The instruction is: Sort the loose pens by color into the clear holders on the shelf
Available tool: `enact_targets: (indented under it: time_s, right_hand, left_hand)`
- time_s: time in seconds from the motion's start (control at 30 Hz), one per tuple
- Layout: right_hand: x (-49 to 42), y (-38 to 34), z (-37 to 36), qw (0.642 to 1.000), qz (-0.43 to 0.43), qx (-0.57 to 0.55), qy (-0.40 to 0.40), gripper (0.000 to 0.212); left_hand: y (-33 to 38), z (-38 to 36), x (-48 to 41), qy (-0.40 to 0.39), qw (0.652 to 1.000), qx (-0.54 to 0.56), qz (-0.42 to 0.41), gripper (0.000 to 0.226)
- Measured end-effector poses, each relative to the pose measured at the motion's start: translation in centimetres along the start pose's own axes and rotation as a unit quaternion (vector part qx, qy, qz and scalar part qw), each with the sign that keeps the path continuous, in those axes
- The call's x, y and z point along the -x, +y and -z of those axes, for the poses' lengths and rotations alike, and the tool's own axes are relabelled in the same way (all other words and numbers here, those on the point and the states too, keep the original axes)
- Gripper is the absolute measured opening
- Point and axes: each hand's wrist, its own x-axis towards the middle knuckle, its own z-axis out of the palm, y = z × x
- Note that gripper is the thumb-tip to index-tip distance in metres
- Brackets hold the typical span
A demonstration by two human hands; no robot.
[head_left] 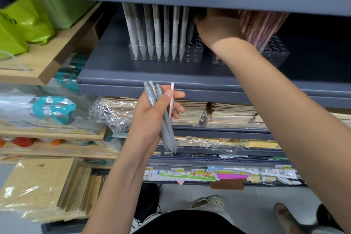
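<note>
1. head view, nearest first: the left hand [150, 119] is clamped round a bundle of three grey pens [152, 97] plus one pink pen [172, 87]. clicker ends are up, tips down, and the bundle is held in front of the shelf [133, 74] edge.
2. handling, my read: light, stiff plastic barrels with a smooth matte finish, so they could slide past each other in a loose bundle. best to pinch one at a time, mid-barrel or just below the clicker. that leaves the tip free to drop into a hole.
3. the shelf is flat grey painted metal with a folded front lip.
4. left clear holder [193, 53]: a rigid transparent block with a grid of round holes. stored grey pens [157, 30] stand tip-down across most of it, with open holes at its right end.
5. right clear holder [277, 51]: same type. stored pink pens [262, 26] are packed in and leaning, with spare holes on the right.
6. the right hand [214, 26] is in under the upper shelf, just beside the stored pink pens. its fingers are hidden, so i cannot tell whether it grips anything.
</note>
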Motion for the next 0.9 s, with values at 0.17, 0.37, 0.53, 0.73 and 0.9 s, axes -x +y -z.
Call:
enact_targets:
  time_s: [0.17,0.37,0.53,0.73,0.9]
  right_hand:
    - [4.0,1.5,-0.1,0.949,0.038,-0.308,0.054,0.019]
    - [10.1,4.0,-0.8,0.913,0.113,-0.364,-0.148,0.004]
    - [11.1,4.9,-1.5,0.903,0.103,-0.381,-0.173,0.004]
    - [11.4,5.6,-1.1,0.870,0.066,-0.473,-0.125,0.007]
    - [10.8,7.4,0.2,0.819,-0.053,-0.570,0.036,0.009]
  left_hand:
    - [0.3,0.1,0.3,0.000,0.999,0.037,-0.007,0.009]
    - [0.2,-0.7,0.5,-0.034,0.998,0.043,-0.007,0.018]
    - [-0.3,-1.2,0.7,-0.046,0.998,0.039,0.007,0.007]
    - [-0.3,-1.8,0.8,-0.089,0.994,0.057,0.021,0.006]
    - [-1.4,-1.5,1.1,-0.110,0.993,-0.022,0.027,0.004]
